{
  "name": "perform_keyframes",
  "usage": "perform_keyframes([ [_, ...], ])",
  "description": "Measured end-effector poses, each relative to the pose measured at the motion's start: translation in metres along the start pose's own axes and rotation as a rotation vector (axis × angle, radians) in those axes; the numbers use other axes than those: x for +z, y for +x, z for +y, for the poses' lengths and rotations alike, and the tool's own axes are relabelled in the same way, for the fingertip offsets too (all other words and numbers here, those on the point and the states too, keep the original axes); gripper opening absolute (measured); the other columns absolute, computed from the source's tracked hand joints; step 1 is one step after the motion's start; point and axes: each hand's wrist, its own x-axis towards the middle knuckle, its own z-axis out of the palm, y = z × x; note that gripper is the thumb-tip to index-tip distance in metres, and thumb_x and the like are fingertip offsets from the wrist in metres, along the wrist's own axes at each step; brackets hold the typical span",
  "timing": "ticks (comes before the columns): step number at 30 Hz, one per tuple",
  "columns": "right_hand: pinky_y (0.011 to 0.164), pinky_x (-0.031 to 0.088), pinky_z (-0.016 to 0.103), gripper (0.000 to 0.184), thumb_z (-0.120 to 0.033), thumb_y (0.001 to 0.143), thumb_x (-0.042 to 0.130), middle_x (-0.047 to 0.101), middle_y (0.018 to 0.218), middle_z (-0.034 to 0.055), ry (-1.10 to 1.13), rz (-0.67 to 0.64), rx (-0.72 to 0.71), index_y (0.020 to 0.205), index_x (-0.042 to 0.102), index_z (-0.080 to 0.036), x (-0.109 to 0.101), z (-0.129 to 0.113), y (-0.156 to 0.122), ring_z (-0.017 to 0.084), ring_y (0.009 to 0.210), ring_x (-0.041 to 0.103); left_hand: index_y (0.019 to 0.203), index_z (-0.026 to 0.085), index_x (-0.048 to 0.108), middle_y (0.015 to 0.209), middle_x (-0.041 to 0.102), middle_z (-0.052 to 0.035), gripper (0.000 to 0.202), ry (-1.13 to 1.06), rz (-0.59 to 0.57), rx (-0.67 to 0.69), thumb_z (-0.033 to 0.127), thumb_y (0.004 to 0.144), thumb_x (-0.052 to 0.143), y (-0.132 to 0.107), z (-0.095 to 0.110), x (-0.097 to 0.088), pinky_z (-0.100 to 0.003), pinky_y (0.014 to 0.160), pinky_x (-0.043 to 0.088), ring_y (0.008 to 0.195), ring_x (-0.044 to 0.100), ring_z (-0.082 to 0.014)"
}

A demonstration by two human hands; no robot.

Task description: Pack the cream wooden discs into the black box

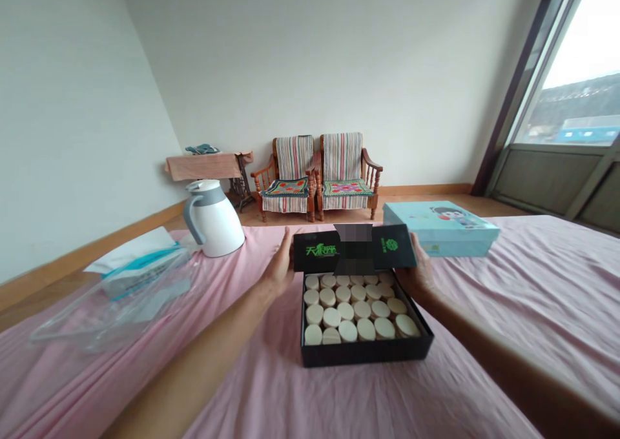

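A black box lies on the pink cloth in front of me, filled with several round cream-coloured discs. Its black lid, with green print, is raised above the far edge of the box. My left hand grips the lid's left end, fingers pressed against it. My right hand holds the lid's right end, partly hidden behind it. Both forearms reach in from the bottom of the picture.
A white jug stands at the back left. A clear plastic bag with a blue-and-white pack lies at the left. A light-blue box rests behind the lid, right. Two wooden chairs and a small table stand by the wall.
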Motion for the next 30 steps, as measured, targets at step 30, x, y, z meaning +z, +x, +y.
perform_keyframes([
  [30,0.081,0.052,0.036,0.06,-0.065,0.087,0.03,0.071,0.104,0.0082,0.845,-0.295,0.863,0.108,0.062,-0.02,-0.022,-0.021,-0.003,0.024,0.092,0.067,0.066,0.019,0.046,0.056,0.048,0.0034,0.011,0.127,0.038,-0.122,0.029,0.064,0.051,0.007,0.01,0.016,-0.026,0.052,0.04,0.053,0.05,-0.0134],
])
